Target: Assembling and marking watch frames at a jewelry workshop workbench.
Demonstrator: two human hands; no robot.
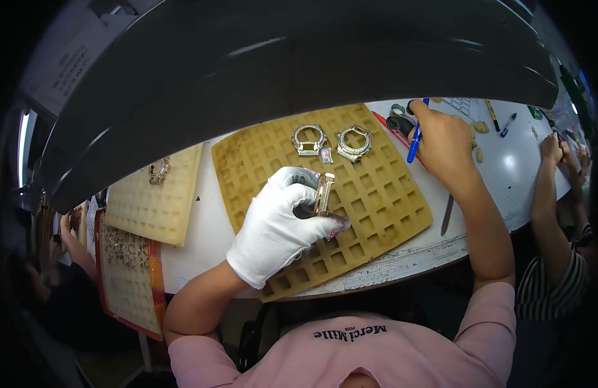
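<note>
My left hand (276, 220), in a white glove, grips a gem-set watch case (324, 194) edge-on between thumb and fingers. It is raised above a tan waffle-patterned tray (386, 194). Farther back on that tray lie two more silver watch cases set with small stones, one on the left (309, 141) and one on the right (354, 142). A small printed tag (326, 155) rests between them. My bare right hand (441, 139) is closed around a blue pen (413, 147), its lower end pointing toward me, just beyond the tray's right edge.
A red pen (391, 131), dark slim tool (447, 216) and tan nubs (478, 143) lie rightward. At left, a paler tray (150, 210) bears another watch case (159, 172), beside a red-edged board (124, 271) of small metal parts. A dark hood (299, 64) hangs overhead. Co-workers' arms (548, 194) flank me.
</note>
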